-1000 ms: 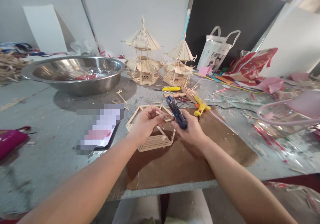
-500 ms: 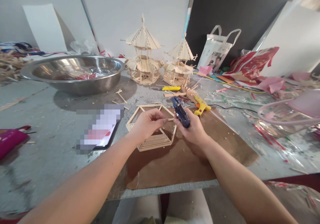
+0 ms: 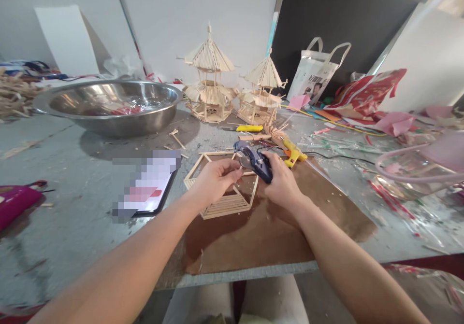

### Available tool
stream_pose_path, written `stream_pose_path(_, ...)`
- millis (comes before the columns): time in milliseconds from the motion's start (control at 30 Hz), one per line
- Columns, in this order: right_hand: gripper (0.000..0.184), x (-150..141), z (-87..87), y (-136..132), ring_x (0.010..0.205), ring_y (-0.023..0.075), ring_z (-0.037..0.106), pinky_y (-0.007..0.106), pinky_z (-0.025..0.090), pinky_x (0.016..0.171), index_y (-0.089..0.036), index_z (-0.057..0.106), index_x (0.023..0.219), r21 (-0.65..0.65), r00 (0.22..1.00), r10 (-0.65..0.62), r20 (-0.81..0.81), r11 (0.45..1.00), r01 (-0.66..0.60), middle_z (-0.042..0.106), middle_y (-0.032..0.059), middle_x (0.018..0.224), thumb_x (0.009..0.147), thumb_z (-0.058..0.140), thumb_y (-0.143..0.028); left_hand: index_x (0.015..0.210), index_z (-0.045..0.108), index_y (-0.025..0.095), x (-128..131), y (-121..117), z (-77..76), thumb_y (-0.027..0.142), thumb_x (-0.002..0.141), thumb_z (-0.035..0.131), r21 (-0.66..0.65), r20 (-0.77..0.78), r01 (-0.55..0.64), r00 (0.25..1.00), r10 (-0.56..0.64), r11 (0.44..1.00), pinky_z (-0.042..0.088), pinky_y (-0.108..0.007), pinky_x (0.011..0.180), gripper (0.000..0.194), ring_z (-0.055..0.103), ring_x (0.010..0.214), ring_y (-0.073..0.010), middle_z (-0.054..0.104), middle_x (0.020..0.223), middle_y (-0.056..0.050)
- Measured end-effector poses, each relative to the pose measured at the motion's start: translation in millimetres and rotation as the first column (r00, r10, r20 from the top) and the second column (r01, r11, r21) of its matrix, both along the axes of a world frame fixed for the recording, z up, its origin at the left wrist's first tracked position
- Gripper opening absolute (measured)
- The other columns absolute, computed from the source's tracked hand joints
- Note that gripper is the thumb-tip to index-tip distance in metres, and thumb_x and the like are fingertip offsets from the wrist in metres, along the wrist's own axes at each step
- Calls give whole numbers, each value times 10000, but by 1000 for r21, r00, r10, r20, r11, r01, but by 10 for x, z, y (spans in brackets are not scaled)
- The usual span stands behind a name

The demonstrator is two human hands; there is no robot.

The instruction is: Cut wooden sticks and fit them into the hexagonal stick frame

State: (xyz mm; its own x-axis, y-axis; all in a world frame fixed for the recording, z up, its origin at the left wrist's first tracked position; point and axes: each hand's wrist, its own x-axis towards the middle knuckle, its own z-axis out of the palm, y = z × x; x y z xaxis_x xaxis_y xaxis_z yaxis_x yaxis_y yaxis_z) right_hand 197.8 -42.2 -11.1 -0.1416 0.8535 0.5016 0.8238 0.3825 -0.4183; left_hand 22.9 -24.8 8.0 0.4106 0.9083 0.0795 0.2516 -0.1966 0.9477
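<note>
My left hand [image 3: 218, 178] is closed in a pinch over the hexagonal frame of thin wooden sticks [image 3: 225, 209]. A thin wooden stick is between its fingertips, mostly hidden by the fingers and the tool. My right hand [image 3: 284, 181] grips a dark blue cutter [image 3: 261, 162], its metal jaw end close to my left fingertips. One section of the frame, on the side near me, is filled with sticks laid side by side; spokes divide the others. Beneath the frame lies a brown board [image 3: 250, 246].
Two stick pagodas [image 3: 210, 94] stand behind, beyond a yellow utility knife [image 3: 249, 128]. A yellow glue gun [image 3: 295, 153] lies right of the cutter. On the left are a phone [image 3: 154, 184] and a steel basin [image 3: 123, 123]. Plastic scraps and a clear container [image 3: 416, 181] are at right.
My right hand has turned the cutter, swinging its jaw end leftward to my left fingertips. My left hand stays almost in place, still pinched.
</note>
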Motion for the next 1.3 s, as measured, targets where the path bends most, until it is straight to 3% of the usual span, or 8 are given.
stream_pose_path(100,580,38,19,26,919,274,508,383,414,765,-141,396,1137,-14,991,-89,103,996,91,538,129,1016,567,500,-173,737,560,146,-3,-2,23,358,674,572,-106,114,-25,993,38,994,366,-185,453,221,465,464,-70,585,561,7)
stream_pose_path(233,575,48,46,36,893,272,505,382,403,757,-130,407,1128,-8,976,-101,194,995,104,542,130,971,560,483,-170,727,578,152,-1,-4,34,324,647,595,-92,170,-26,985,41,995,366,-191,449,190,483,481,-81,579,544,9)
stream_pose_path(667,560,32,42,37,870,262,506,364,384,768,-134,434,1104,19,957,-106,268,994,105,557,124,965,545,472,-161,680,593,156,-36,6,33,270,698,546,109,13,-57,998,56,992,354,-200,445,125,454,442,-75,576,541,13)
stream_pose_path(933,514,25,31,30,827,250,523,348,390,730,-151,457,1060,37,951,-127,282,992,122,573,107,912,546,471,-149,695,599,151,-54,30,-30,293,707,539,131,0,-35,999,35,991,336,-199,422,155,446,431,-75,576,550,4)
stream_pose_path(1300,435,18,50,13,777,246,551,331,396,670,-167,491,1026,6,931,-193,309,980,201,598,99,851,591,481,-184,638,598,157,-39,25,15,291,684,559,153,15,-50,999,48,987,362,-202,471,148,469,470,-83,573,531,14)
